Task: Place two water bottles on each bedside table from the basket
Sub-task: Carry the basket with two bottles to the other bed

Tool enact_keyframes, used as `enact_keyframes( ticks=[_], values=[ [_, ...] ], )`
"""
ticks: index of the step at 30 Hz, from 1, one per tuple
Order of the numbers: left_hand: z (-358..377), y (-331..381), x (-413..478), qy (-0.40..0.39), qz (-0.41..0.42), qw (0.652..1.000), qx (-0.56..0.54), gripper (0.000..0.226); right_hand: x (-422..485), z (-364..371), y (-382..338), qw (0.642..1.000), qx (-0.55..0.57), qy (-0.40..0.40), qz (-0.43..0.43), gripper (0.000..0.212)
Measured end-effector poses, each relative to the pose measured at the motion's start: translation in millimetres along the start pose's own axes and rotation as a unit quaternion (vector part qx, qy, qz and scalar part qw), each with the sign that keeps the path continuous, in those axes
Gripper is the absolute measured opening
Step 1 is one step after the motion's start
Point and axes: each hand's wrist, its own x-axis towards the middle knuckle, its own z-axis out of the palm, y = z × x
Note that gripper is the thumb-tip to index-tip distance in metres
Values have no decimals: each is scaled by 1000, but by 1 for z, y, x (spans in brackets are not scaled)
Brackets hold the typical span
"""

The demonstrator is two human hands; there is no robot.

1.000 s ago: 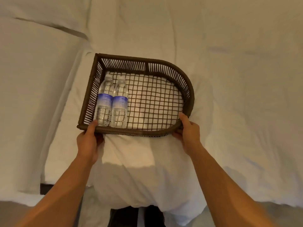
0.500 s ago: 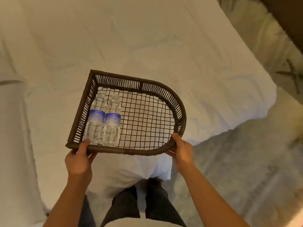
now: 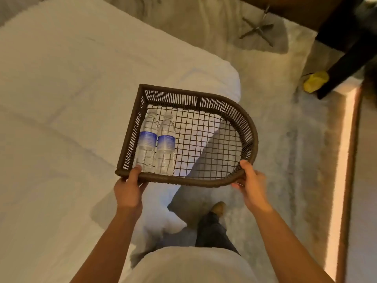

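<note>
Bed (image 3: 71,99) now off to left, carpet (image 3: 285,139) underfoot: I see basket (image 3: 247,127) lifted off bed, swung toward room. Left hand (image 3: 128,190), right hand (image 3: 252,183) both clamp near rim. Two bottles (image 3: 156,142) lie inside, left end, touching. I judge walk toward bedside counter, none in view.

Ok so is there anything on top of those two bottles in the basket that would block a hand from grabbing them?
Nothing visible. The two water bottles lie side by side, uncovered, at the left end of the open-topped basket. Both the left hand and right hand grip the basket's near rim, so neither is free.
</note>
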Motion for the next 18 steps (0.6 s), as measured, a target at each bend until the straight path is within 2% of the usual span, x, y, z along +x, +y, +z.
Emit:
enact_keyframes(
  ticks=[9, 12, 18],
  values=[
    [248, -18, -4, -51, 1, 998, 30, 38, 158, -125, -119, 998, 36, 49, 2, 33],
    [315, -13, 3, -70, -3, 997, 30, 33, 202, -148, -158, 997, 45, 58, -1, 34],
    [435, 1, 53, -89, 6, 995, 39, 39, 299, -162, -220, 995, 67, 74, -8, 35]
  ],
)
